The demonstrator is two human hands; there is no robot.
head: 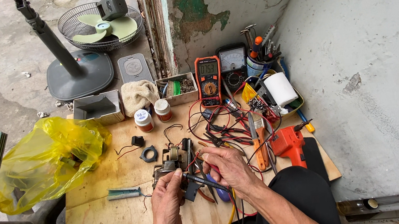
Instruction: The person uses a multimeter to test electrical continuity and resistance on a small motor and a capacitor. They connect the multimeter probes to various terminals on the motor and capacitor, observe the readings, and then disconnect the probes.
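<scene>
Both forearms are bare to the frame's lower edge, with no sleeves, gloves, watch or rings showing. The left hand [166, 199] and right hand [227, 166] look lean and veined. A knee in black trousers [296, 190] shows at lower right.

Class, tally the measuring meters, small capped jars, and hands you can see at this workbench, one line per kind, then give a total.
Measuring meters: 2, an orange digital multimeter and a black analog meter
Small capped jars: 2, one beside the other
Hands: 2, left hand, right hand
Total: 6
</scene>
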